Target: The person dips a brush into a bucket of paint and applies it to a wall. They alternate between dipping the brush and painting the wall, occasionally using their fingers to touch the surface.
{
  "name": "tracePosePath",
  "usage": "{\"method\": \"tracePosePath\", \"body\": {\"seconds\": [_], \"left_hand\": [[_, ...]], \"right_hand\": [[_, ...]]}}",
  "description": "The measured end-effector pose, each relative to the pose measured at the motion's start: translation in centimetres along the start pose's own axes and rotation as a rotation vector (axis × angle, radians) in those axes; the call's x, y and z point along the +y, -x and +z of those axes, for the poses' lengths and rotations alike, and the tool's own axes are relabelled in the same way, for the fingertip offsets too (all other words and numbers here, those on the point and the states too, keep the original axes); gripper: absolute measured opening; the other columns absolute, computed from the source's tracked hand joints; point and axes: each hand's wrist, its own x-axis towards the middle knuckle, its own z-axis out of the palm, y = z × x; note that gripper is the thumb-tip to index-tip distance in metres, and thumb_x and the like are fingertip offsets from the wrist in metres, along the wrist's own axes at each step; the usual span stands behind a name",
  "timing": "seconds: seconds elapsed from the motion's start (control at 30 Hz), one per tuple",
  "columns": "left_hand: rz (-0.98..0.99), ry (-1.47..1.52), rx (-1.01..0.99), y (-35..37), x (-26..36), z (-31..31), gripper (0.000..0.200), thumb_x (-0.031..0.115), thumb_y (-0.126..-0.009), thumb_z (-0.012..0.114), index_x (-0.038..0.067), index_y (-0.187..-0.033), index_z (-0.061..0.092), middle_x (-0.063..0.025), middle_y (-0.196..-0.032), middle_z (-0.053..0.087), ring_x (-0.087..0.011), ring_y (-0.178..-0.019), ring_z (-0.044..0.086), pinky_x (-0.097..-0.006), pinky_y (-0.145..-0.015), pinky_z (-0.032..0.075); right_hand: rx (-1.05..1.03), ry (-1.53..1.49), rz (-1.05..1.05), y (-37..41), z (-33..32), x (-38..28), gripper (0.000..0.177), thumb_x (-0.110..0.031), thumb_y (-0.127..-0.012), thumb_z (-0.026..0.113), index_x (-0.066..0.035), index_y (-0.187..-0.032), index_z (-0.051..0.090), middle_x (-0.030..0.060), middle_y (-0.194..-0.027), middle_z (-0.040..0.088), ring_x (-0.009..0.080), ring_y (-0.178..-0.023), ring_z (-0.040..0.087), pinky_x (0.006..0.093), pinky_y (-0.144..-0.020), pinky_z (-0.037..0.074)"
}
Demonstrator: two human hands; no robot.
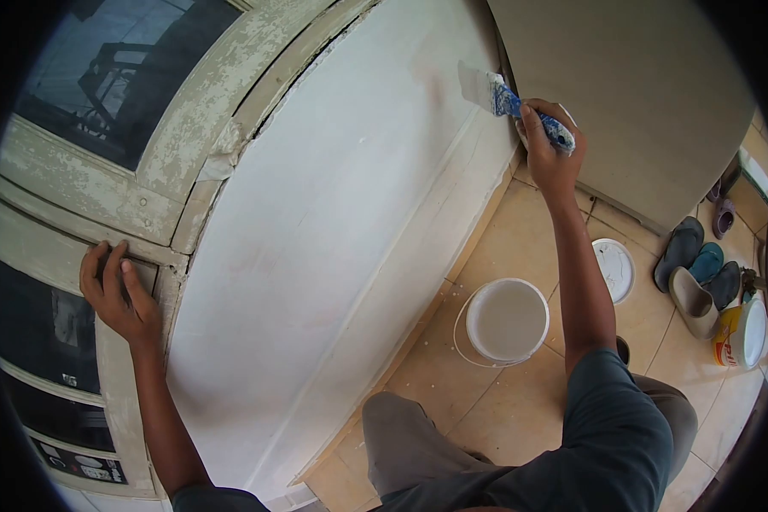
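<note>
Wraps curled fingers and thumb tightly around the blue handle of a paint-smeared paintbrush (pixel 509 103), held in the right hand (pixel 556 152) at the upper right of the frame. Points the brush's head leftward at the white wall (pixel 316 196), close to its border with a broad grey-beige panel (pixel 640 102); impossible to tell whether touching the wall or just short of it. Spreads the fingers of the left hand (pixel 128 299) slightly, with the thumb apart, and rests them on weathered cream woodwork (pixel 198 102) at middle left, just below a dark pane (pixel 128 81) in the upper left. Farther out, right of centre, a white bucket (pixel 508 282) with pale insides and a thin handle lying to its left, set on tan floor tiles (pixel 486 410). Just right of the right forearm, a round white lid (pixel 613 270). Toward the right edge, several sandals and shoes (pixel 695 292) near a yellow-and-white tub (pixel 734 337). At bottom centre, a bent knee in greyish trousers (pixel 410 444).
</note>
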Motion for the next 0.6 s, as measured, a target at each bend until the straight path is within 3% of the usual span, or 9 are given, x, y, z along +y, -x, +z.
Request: {"method": "tracePosePath", "body": {"seconds": [0.13, 0.27, 0.37, 0.4, 0.5, 0.6], "left_hand": [[0.0, 0.012, -0.004, -0.2, 0.0, -0.3, 0.023, 0.011, -0.098, 0.054, 0.004, -0.112, 0.071, -0.0132, -0.124, 0.058, -0.0309, -0.124, 0.048, -0.0428, -0.105, 0.037], [0.023, 0.004, -0.006, -0.2, -0.3, -0.4, 0.023, 0.014, -0.098, 0.055, 0.004, -0.111, 0.071, -0.0105, -0.123, 0.061, -0.0295, -0.126, 0.048, -0.0417, -0.106, 0.038], [-0.029, 0.081, 0.01, -0.3, -0.2, -0.8, 0.025, 0.016, -0.1, 0.052, 0.005, -0.113, 0.07, -0.0103, -0.125, 0.061, -0.0287, -0.128, 0.047, -0.0415, -0.108, 0.036], [-0.064, 0.141, 0.006, -0.4, -0.4, -1.1, 0.025, 0.016, -0.1, 0.052, 0.005, -0.113, 0.07, -0.0105, -0.124, 0.061, -0.0282, -0.128, 0.049, -0.0408, -0.107, 0.038], [-0.088, 0.265, 0.132, -0.3, -1.1, -0.9, 0.021, 0.016, -0.098, 0.058, 0.006, -0.109, 0.072, -0.0107, -0.117, 0.065, -0.028, -0.12, 0.055, -0.0407, -0.101, 0.044], [-0.129, 0.353, 0.236, -0.2, -1.4, -0.7, 0.021, 0.016, -0.097, 0.059, 0.006, -0.11, 0.072, -0.0102, -0.116, 0.066, -0.0262, -0.118, 0.056, -0.0393, -0.099, 0.045]], "right_hand": [[-0.328, 0.086, 0.221, 1.4, -1.3, -3.7, 0.013, -0.011, -0.088, 0.07, 0.002, -0.092, 0.071, 0.0073, -0.077, 0.068, 0.0117, -0.068, 0.062, 0.026, -0.064, 0.049], [-0.862, 0.431, 0.286, -0.1, -1.3, -9.9, 0.012, -0.012, -0.082, 0.07, -0.004, -0.09, 0.074, 0.0103, -0.082, 0.071, 0.0193, -0.074, 0.066, 0.0327, -0.072, 0.052], [-1.24, 0.642, 0.216, -1.7, 0.7, -14.3, 0.014, -0.014, -0.08, 0.071, -0.004, -0.089, 0.073, 0.0112, -0.085, 0.071, 0.0219, -0.078, 0.067, 0.0346, -0.073, 0.053], [-1.271, 0.632, 0.062, -1.8, 1.5, -14.8, 0.016, -0.016, -0.079, 0.074, -0.003, -0.088, 0.073, 0.0094, -0.079, 0.07, 0.0178, -0.065, 0.066, 0.0301, -0.061, 0.053], [-1.475, 0.839, 0.336, -3.0, 4.1, -21.2, 0.014, -0.016, -0.079, 0.074, -0.004, -0.087, 0.072, 0.0086, -0.08, 0.07, 0.0157, -0.063, 0.065, 0.0299, -0.06, 0.053], [-1.622, 0.841, 0.379, -2.6, 4.3, -21.5, 0.015, -0.016, -0.078, 0.074, -0.005, -0.088, 0.073, 0.0067, -0.08, 0.07, 0.0134, -0.063, 0.064, 0.0291, -0.059, 0.053]]}}
